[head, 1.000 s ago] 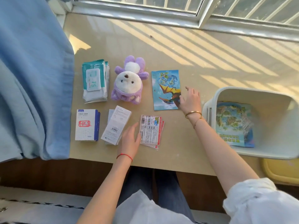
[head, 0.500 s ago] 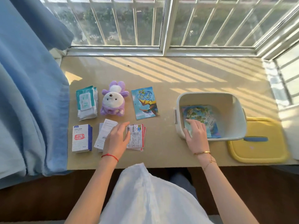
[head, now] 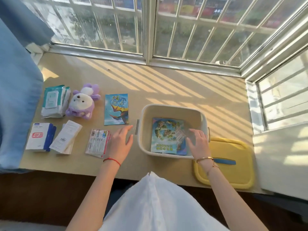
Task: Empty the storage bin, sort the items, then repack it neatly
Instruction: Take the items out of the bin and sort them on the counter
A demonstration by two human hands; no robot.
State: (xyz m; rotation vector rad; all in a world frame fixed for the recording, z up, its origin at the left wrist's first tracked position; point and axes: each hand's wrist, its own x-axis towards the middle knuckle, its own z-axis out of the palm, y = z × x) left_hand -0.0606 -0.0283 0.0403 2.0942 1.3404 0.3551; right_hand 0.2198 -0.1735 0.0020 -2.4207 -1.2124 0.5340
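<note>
Sunlit beige sill [head: 150,80] under barred window [head: 150,27]; blue curtain [head: 15,97] left

Warm sun through the window bars [head: 175,29] stripes the tabletop [head: 166,84]; hands motion-blurred; edges bowed by the wide lens.

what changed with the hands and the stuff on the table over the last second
The right hand left the dragon booklet and went right, into the white bin, over the booklets there. The left hand slid right off the card packets toward the bin; its grip is open and empty. The wipes, plush toy, boxes and yellow lid stayed put.
</note>
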